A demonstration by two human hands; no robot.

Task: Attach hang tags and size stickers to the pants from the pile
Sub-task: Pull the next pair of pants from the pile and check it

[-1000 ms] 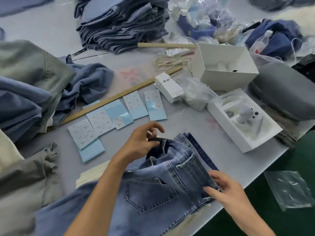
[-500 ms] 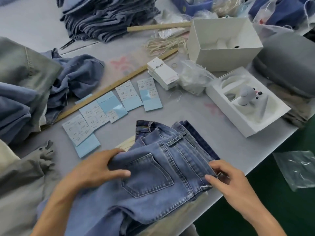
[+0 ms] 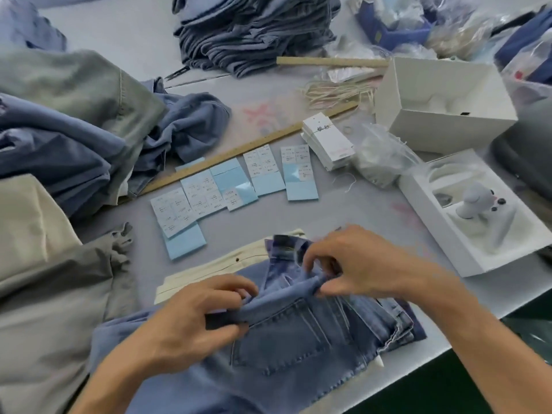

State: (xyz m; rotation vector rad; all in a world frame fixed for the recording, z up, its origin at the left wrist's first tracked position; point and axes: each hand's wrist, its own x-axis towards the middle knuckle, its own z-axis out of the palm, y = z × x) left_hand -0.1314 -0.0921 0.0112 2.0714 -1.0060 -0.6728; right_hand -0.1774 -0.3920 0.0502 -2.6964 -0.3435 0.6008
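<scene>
Blue jeans (image 3: 286,348) lie on the near edge of the grey table (image 3: 370,210), back pocket up, directly under both hands. The left hand (image 3: 191,321) pinches the folded waistband with curled fingers at its left end, and the right hand (image 3: 355,264) pinches the same fold just to the right. Size sticker sheets (image 3: 233,186) and a hang tag stack (image 3: 328,144) lie beyond the jeans, apart from the hands.

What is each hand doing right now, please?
Left hand: closed, gripping the waistband of the blue jeans.
Right hand: closed, pinching the same waistband further along.
</scene>
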